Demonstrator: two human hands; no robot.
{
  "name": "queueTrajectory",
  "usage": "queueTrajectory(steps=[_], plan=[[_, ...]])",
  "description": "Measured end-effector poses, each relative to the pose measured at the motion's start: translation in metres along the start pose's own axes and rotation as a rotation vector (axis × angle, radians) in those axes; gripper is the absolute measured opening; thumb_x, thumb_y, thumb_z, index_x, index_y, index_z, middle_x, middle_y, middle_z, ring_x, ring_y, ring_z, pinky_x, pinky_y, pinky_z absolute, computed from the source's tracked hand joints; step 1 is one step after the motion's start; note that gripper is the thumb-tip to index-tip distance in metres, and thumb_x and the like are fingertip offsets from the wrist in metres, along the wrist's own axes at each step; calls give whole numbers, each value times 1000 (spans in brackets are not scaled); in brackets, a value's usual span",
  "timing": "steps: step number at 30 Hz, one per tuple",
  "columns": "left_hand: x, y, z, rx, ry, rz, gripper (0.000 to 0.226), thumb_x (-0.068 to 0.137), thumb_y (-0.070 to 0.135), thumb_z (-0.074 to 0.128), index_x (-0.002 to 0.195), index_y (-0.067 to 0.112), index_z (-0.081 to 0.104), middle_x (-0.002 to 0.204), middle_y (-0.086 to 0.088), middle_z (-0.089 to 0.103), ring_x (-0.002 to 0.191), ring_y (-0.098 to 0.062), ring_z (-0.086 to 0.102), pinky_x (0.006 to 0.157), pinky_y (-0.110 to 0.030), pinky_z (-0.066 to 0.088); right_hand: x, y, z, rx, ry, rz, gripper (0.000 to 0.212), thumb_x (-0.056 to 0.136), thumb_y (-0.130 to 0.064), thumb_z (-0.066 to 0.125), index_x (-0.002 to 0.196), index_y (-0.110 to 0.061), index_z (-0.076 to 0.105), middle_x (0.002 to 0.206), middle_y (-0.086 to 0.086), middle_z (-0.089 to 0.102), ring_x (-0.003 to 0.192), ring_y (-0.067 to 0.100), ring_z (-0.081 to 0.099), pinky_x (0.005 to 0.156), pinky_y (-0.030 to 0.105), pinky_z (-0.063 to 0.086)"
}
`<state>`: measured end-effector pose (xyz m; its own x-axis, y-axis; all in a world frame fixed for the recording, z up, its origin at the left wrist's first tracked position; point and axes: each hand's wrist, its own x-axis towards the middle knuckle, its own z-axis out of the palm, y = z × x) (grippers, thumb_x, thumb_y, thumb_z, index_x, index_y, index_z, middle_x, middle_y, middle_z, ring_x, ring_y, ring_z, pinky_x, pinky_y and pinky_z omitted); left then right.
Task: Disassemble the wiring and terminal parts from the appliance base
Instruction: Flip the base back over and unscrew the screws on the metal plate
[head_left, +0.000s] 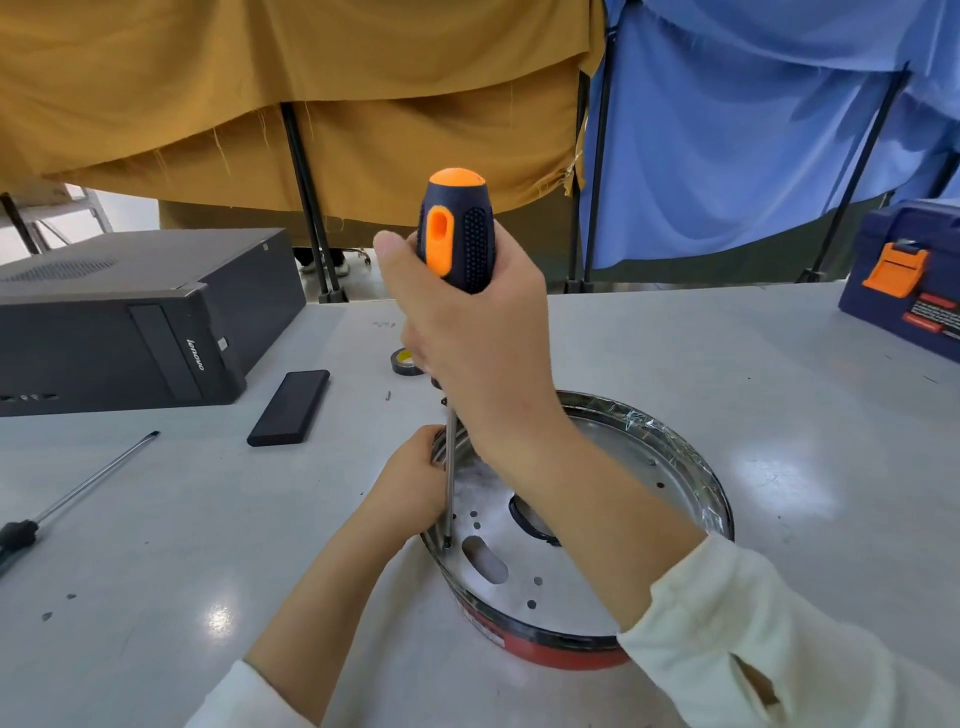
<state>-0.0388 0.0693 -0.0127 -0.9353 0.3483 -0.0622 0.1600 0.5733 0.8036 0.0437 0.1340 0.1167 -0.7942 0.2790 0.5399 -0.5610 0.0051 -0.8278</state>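
Right sleeve (779, 639) over base (691, 457) (terminals hidden)

I see a workshop: a toolbox (906, 280) right of my grip, a spare screwdriver (78, 499) and computer case (135, 322) left, on a grey counter (779, 415).
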Motion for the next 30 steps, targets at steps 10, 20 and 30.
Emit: queueTrajectory(steps=[10, 20, 30], plan=[[-3, 0, -1, 24, 54, 46, 36, 89, 0, 34, 116, 20, 49, 97, 3, 56, 78, -8, 52, 59, -14, 39, 27, 0, -24, 439, -751, 291, 8, 87, -6, 48, 86, -13, 45, 51, -7, 41, 36, 6, 34, 39, 17, 29], [-4, 0, -1, 47, 29, 61, 44, 90, 0, 32, 128, 17, 48, 109, -4, 60, 87, -17, 56, 57, -13, 39, 10, -2, -17, -77, -187, 37, 17, 92, -21, 59, 95, -10, 46, 77, 8, 51, 60, 15, 53, 59, 32, 53], [-5, 0, -3, 50, 35, 38, 32, 90, 9, 37, 118, 18, 49, 102, -2, 60, 82, -12, 54, 65, -20, 43, 24, 0, -16, 418, -734, 262, 14, 90, -7, 46, 80, -17, 43, 47, -10, 33, 33, 5, 25, 35, 13, 22]])
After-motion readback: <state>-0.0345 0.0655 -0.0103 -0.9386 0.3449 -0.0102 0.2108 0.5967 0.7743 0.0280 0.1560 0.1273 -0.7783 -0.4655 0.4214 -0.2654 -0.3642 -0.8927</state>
